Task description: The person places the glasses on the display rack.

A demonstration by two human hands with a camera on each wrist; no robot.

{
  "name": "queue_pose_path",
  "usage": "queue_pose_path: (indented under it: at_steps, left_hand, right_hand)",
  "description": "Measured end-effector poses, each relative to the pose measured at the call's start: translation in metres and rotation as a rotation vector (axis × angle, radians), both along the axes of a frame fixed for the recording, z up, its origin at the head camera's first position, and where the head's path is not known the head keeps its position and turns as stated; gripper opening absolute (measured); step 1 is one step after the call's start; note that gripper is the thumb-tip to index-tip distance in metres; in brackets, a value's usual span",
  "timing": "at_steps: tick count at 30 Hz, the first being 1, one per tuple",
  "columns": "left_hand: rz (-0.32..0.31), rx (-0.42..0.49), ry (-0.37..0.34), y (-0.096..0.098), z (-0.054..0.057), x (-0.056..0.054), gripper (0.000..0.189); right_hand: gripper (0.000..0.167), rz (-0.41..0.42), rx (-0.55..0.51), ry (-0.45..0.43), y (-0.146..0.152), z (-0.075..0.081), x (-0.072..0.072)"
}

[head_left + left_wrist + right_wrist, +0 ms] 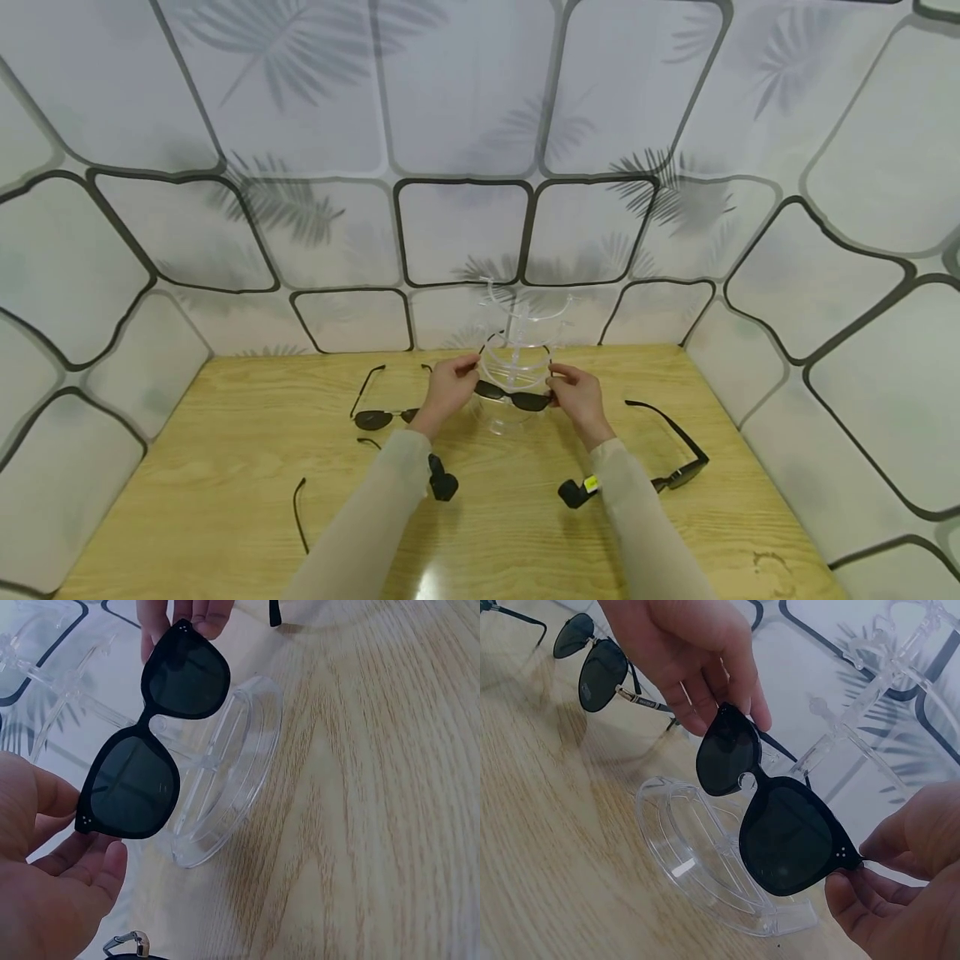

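Black sunglasses [530,402] with dark lenses and small dots at the corners are held level between both hands. My left hand [450,387] pinches one end of the frame near the hinge; the left wrist view shows its thumb and fingers [56,859] at that corner. At the opposite corner my right hand [579,398] pinches the other end, seen close in the right wrist view [900,892]. Directly behind the lenses rises a clear plastic display stand [516,354] with curved tiers. Its rounded base [266,742] sits on the table, and the sunglasses overlap its lower tiers.
Metal-framed sunglasses [373,419] lie left of the stand on the wooden table [225,467]. A thin temple arm [297,512] shows beside the left sleeve. Black sunglasses [686,471] lie at the right, partly behind the right sleeve. A patterned wall covering [465,233] encloses the table's back and sides.
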State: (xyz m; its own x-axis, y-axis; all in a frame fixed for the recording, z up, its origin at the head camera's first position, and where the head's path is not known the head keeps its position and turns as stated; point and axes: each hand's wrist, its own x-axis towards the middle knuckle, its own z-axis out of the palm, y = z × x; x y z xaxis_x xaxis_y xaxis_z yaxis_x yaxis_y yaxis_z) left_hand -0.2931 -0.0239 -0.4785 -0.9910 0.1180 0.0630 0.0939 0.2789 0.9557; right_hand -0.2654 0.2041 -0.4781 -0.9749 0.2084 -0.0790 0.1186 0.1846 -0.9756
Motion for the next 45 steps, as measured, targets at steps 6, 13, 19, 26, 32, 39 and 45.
queue_pose_path:
  at_steps: [6, 13, 19, 26, 32, 39, 45]
  left_hand:
    - [-0.011, -0.016, -0.003, -0.002, -0.002, 0.0, 0.04]
    - [-0.011, -0.019, 0.011, -0.005, -0.006, 0.0, 0.04]
    - [0.005, -0.023, -0.004, -0.006, -0.006, 0.0, 0.038]
    - [0.052, -0.078, 0.024, -0.011, -0.004, 0.003, 0.035]
    - [0.093, -0.127, 0.052, -0.022, -0.001, 0.01, 0.033]
    - [0.104, -0.166, 0.062, -0.041, 0.012, 0.023, 0.032]
    - [0.074, -0.169, 0.047, -0.061, 0.025, 0.035, 0.037]
  right_hand:
    - [0.039, 0.004, 0.01, 0.005, -0.001, 0.001, -0.002]
    - [0.039, 0.009, 0.003, 0.007, -0.003, 0.0, 0.0]
    - [0.04, 0.012, 0.005, -0.002, -0.003, 0.001, 0.0]
    - [0.043, 0.012, 0.04, -0.02, -0.003, 0.003, 0.002]
    - [0.047, 0.005, 0.176, -0.023, -0.005, 0.008, 0.009]
    - [0.046, -0.053, 0.308, 0.056, -0.005, 0.016, 0.022]
    - [0.039, -0.102, 0.291, 0.139, -0.011, 0.019, 0.034]
